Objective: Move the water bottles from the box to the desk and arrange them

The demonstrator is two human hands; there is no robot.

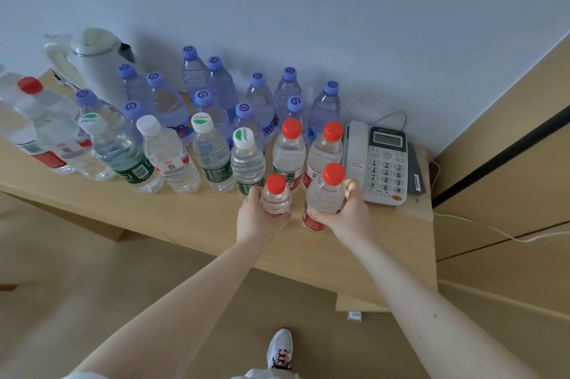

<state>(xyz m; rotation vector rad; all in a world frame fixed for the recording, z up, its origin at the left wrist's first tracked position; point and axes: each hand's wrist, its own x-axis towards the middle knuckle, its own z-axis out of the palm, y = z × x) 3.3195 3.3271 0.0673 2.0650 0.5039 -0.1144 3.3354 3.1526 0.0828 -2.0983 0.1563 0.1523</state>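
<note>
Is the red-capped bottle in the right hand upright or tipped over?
Upright: the bottle gripped by the right hand has its red cap on top and its base down at the desk.

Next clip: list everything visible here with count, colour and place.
Purple-capped bottles: twelve, bluish, back rows by wall.
Green-labelled bottles: three, white-green caps, front row.
White-capped bottles: about two, clear, front left.
Red-capped bottles: five; two standing right, one far left, two held.
Kettle: one, white, back left.
Telephone: one, grey-white, far right.
Desk: one, light wood.
Shoe: one, white, floor.
Left hand: one, grips small bottle.
Right hand: one, grips taller bottle.
</note>
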